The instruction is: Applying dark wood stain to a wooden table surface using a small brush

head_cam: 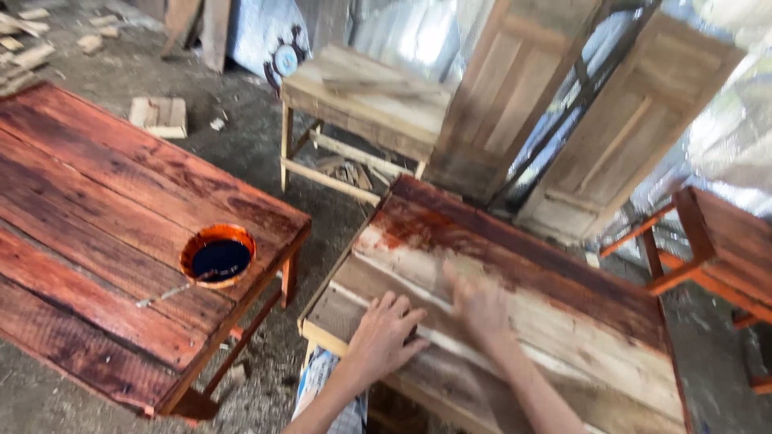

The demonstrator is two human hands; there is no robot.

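In the head view, the left hand (384, 331) lies flat with fingers spread on the pale, unstained near part of a partly stained bench (563, 337). The right hand (481, 304), blurred, lies beside it on the same boards, and I cannot tell whether it holds anything. To the left, on a fully stained red bench (88, 201), stands an orange bowl (217, 255) of dark liquid with a thin handle resting in it.
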